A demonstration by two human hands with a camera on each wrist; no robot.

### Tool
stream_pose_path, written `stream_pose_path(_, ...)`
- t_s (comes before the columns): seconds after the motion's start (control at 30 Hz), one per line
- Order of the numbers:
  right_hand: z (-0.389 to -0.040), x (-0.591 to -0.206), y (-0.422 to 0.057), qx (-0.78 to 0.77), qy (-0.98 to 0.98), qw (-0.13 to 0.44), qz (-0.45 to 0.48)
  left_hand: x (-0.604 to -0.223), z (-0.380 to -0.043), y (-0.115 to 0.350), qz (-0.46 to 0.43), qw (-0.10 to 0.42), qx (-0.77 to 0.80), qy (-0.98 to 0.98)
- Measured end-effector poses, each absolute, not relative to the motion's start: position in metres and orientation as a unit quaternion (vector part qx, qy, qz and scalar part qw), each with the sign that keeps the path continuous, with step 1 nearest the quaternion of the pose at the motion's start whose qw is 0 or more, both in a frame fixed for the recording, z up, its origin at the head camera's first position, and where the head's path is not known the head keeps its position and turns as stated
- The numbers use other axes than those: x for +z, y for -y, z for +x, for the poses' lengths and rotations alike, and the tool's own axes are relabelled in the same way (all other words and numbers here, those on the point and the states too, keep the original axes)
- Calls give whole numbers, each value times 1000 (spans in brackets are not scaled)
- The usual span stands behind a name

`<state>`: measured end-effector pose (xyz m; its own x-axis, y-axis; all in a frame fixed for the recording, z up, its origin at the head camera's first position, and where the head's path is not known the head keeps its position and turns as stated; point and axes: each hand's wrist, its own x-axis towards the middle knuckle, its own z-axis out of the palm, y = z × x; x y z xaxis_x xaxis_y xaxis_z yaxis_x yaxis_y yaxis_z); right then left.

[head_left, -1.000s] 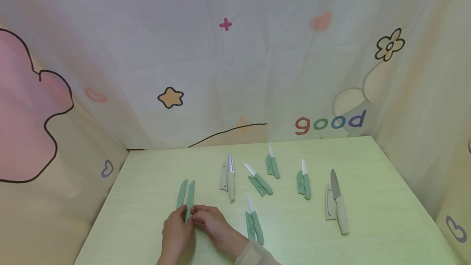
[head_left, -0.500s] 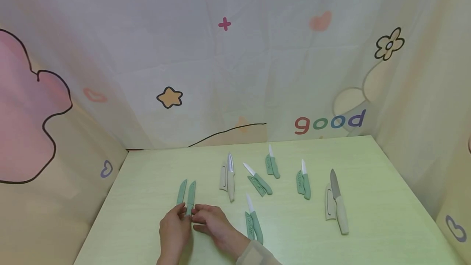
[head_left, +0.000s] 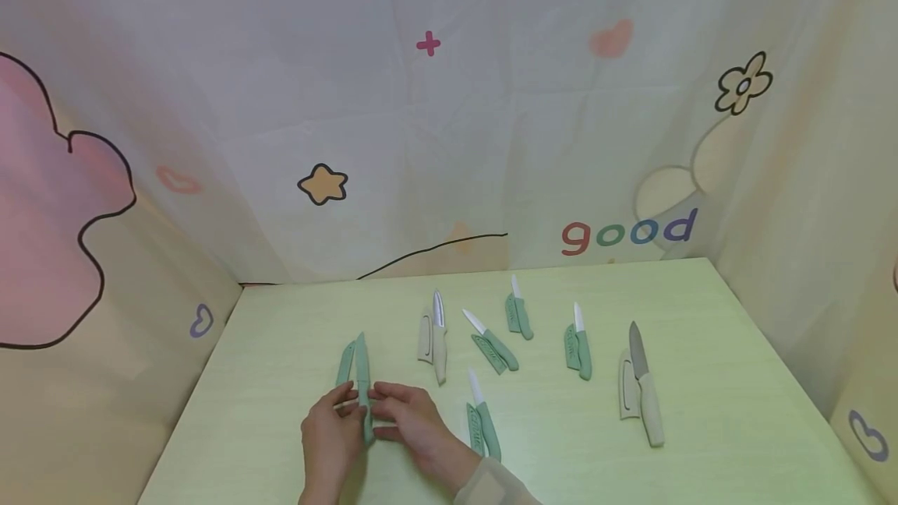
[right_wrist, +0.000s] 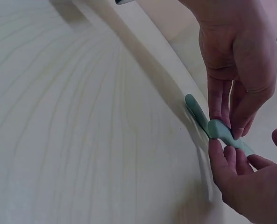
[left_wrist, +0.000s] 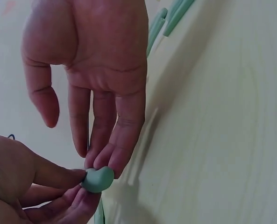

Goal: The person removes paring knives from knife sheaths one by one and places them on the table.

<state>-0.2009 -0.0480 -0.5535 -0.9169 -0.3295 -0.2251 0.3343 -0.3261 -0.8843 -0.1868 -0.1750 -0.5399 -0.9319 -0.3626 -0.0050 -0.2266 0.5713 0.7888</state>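
Observation:
A green knife, its blade hidden in a green sheath, stands between my hands with its tip pointing away. My right hand pinches it between thumb and fingers near the handle. From the other side, my left hand touches it with extended fingers, its thumb held apart in the left wrist view. The rounded handle end shows at the fingertips there. A second sheathed green knife lies just to the left, partly behind my left hand; its handle end shows in the right wrist view.
Several unsheathed knives lie to the right, each beside its sheath. A green-handled knife is closest to my right sleeve. A white-handled knife lies farther back, and a larger one at the right. A printed curtain surrounds the pale table.
The knife between my hands has come up and tilted, its tip shifting away and its handle coming into sight. Both hands have moved slightly, the fingers of the right hand spreading a little.

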Motion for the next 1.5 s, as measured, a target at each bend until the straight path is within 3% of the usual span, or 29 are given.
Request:
stream_pose_path(0.57, -203, -551, 33, -811, -562, 161, -2, -531, -186, 172, 148, 13, -656, 740)
stream_pose_path(1.5, -205, -546, -11, -812, -563, 153, -14, -526, -187, 146, 96, -65, -720, 684)
